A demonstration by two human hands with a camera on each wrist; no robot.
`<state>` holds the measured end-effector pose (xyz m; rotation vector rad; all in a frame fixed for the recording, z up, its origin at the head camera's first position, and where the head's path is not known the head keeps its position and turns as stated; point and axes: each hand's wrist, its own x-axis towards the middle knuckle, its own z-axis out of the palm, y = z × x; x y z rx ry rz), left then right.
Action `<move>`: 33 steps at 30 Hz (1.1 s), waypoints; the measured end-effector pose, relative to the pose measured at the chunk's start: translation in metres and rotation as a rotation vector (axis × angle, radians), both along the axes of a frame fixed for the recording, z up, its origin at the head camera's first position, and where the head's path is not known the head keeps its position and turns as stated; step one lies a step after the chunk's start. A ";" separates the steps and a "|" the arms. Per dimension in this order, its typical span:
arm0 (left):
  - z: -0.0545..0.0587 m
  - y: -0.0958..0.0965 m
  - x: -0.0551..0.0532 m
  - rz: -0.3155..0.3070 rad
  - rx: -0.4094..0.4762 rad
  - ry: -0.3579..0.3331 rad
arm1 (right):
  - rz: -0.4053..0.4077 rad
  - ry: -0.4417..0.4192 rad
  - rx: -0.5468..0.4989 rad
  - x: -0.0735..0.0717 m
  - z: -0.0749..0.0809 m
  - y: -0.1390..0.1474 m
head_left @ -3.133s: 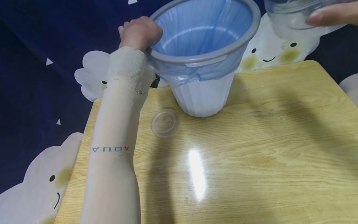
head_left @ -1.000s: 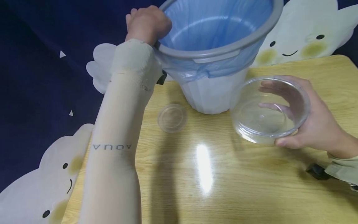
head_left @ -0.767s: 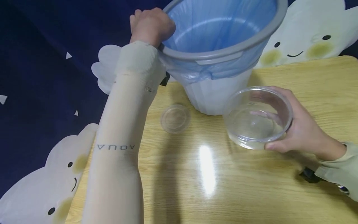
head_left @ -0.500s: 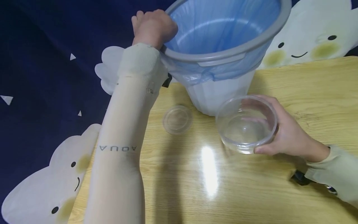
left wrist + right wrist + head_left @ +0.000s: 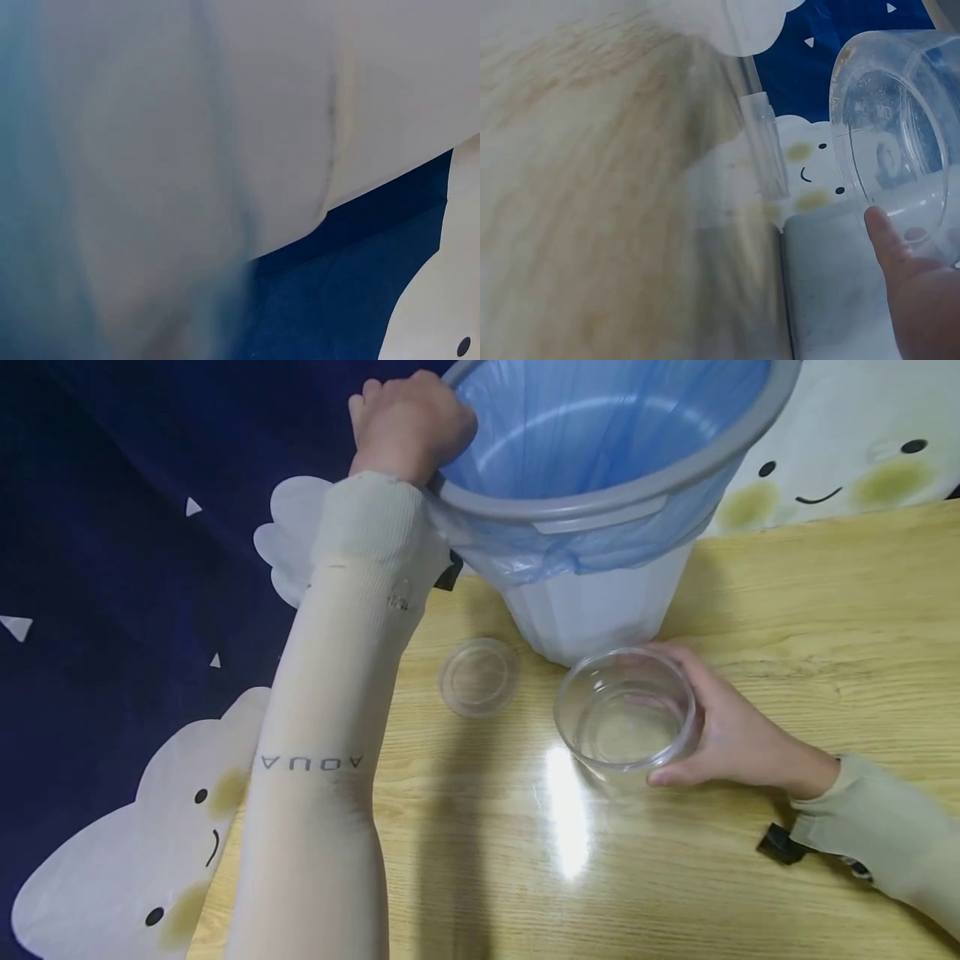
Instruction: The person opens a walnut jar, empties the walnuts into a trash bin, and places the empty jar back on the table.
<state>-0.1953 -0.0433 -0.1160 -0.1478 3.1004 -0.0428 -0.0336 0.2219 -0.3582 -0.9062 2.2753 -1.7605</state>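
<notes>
My left hand (image 5: 412, 427) grips the grey rim of a white trash bin (image 5: 607, 602) lined with a blue bag; its fingertips are hidden. In front of the bin's base, my right hand (image 5: 723, 735) holds a round clear plastic container (image 5: 626, 735) by its right side, mouth up, thumb nearest me. Whether its bottom touches the table I cannot tell. A round clear lid (image 5: 480, 678) lies flat to its left. In the right wrist view the container (image 5: 881, 142) appears at the right edge, fingers against it. Pale bin wall and blue bag blur across the left wrist view.
Everything stands on a wood-grain table (image 5: 750, 877). Behind it hangs a dark blue cloth (image 5: 127, 652) with white smiling clouds. The bin stands at the table's far edge. A black wrist device (image 5: 780, 845) sits under my right sleeve.
My right hand has brought the container from the upper right down and left, low in front of the bin. My left hand keeps its hold on the rim. The head view has shifted slightly.
</notes>
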 end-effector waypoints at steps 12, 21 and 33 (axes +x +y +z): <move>0.004 -0.005 0.003 0.015 -0.007 -0.008 | 0.023 0.005 -0.013 0.000 -0.013 -0.008; 0.002 -0.011 0.001 0.012 0.007 0.003 | 0.063 -0.153 -0.154 -0.005 -0.023 -0.016; 0.002 -0.006 0.002 0.021 0.029 0.008 | 0.117 -0.130 -0.210 -0.008 -0.039 -0.017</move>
